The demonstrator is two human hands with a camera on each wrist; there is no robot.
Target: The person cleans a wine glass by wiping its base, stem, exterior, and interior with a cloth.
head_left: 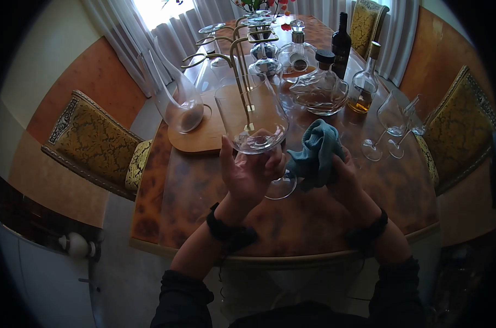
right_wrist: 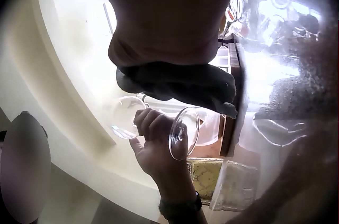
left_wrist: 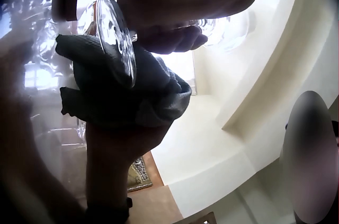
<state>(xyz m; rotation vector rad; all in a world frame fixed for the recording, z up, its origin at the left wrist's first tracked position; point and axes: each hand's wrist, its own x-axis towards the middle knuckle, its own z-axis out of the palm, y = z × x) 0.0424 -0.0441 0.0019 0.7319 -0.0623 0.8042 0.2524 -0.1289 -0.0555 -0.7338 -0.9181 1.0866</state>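
Note:
My left hand [head_left: 247, 176] holds a large clear wine glass [head_left: 252, 112], its fingers curled round the stem just under the bowl. The glass's round foot [head_left: 281, 186] shows below and right of that hand, above the table. Beside it, my right hand [head_left: 346, 174] grips a bunched teal cloth [head_left: 317, 153], held close to the glass. In the left wrist view the cloth [left_wrist: 124, 89] overlaps the glass foot [left_wrist: 115, 41]. The right wrist view shows the left hand [right_wrist: 161, 147] round the stem, with the dark cloth [right_wrist: 175, 82] above it.
Ahead on the glossy brown table [head_left: 215, 218] lies a wooden board [head_left: 196, 143] with a brass glass rack [head_left: 237, 60]. A swan-necked decanter [head_left: 182, 112] stands at left. Rightward are a stoppered decanter [head_left: 320, 90], an amber liquor bottle [head_left: 364, 85], a dark bottle [head_left: 341, 49] and wine glasses [head_left: 393, 117].

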